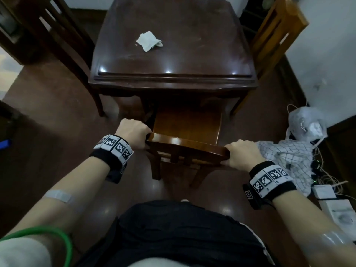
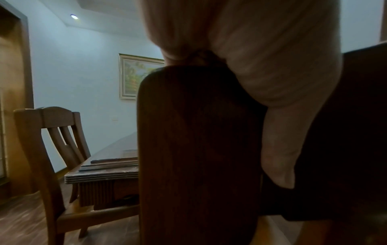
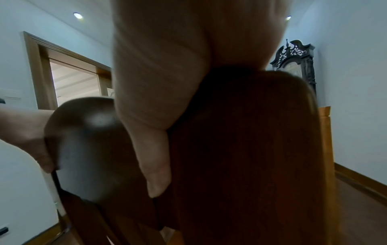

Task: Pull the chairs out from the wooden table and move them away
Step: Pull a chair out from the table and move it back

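Note:
A brown wooden chair [image 1: 187, 145] stands in front of me, its seat partly under the dark wooden table [image 1: 173, 60]. My left hand [image 1: 133, 131] grips the left end of its top rail, and my right hand [image 1: 243, 154] grips the right end. In the left wrist view the chair's back post [image 2: 196, 149] fills the middle, with my left hand [image 2: 251, 54] curled over its top. The right wrist view shows my right hand [image 3: 159, 82] wrapped over the chair rail [image 3: 240, 132]. A dark chair [image 1: 57, 45] stands at the table's left side and a lighter chair [image 1: 273, 39] at its right.
A crumpled white cloth [image 1: 149, 41] lies on the table. On the floor at the right lie a checked cloth [image 1: 289, 160], a plastic bag [image 1: 306, 124], cables and white boxes [image 1: 335, 207]. A tall dark clock [image 3: 297, 58] stands by the wall. Bare floor lies to my left.

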`<action>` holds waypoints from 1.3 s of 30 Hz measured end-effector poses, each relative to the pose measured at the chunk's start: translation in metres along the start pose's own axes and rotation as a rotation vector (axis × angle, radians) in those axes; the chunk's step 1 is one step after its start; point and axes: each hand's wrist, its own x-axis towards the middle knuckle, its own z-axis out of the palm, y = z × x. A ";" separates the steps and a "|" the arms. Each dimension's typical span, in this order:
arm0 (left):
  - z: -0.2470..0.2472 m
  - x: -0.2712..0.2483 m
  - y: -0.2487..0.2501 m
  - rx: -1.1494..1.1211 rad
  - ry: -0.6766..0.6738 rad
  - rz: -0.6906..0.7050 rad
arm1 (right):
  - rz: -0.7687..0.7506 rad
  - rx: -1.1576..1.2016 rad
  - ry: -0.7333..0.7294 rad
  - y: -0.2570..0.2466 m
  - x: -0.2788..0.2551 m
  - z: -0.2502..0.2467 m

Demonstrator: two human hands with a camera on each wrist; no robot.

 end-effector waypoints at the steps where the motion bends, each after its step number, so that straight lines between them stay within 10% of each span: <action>1: 0.002 -0.008 0.005 0.007 -0.004 0.007 | -0.001 0.000 -0.002 0.000 -0.009 0.003; 39: 0.063 -0.367 0.233 0.053 -0.088 0.262 | 0.044 0.008 -0.101 -0.042 -0.401 0.168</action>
